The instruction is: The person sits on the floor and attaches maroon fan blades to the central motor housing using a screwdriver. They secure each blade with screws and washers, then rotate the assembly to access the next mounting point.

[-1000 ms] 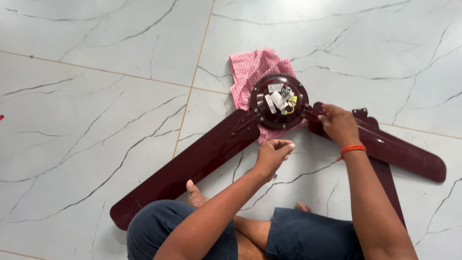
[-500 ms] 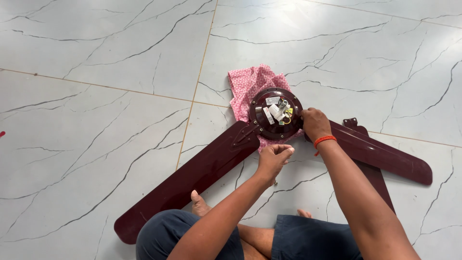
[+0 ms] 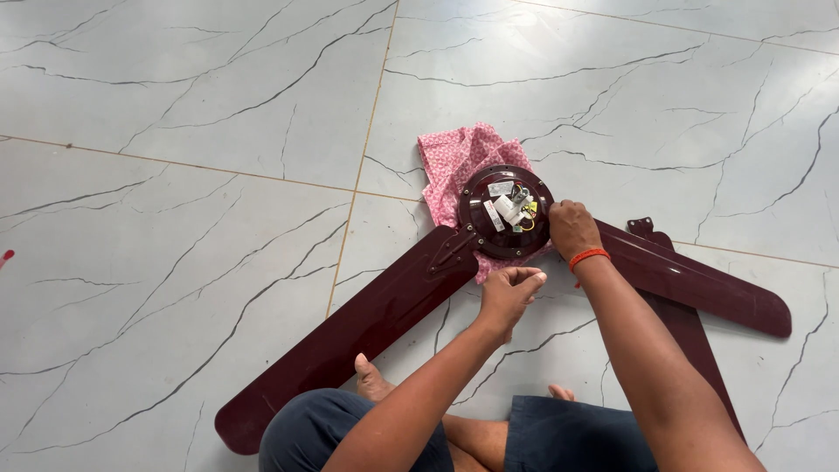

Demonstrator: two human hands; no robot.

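Head view: a person seated on the tiled floor [image 3: 175,218] works at a dark red ceiling fan

The right hand [image 3: 572,229] grips the right rim of the motor hub [image 3: 507,212], fingers curled on it; the left hand [image 3: 509,293] hovers just below, fingertips pinched together, on what I cannot tell. One blade [image 3: 350,336] runs down-left, another [image 3: 699,284] right. A pink cloth [image 3: 454,166] lies under the hub, with bare tiles beyond

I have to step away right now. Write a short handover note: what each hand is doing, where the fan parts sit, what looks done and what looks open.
Right hand: resting on the right edge of the fan motor housing, at the root of the right blade.
Left hand: fingers pinched shut just below the housing; whether they hold anything cannot be told.
Housing lies on a pink cloth on the tiled floor, wiring exposed.
Left blade attached by its bracket. A third blade lies under the right arm; its attachment is not visible.
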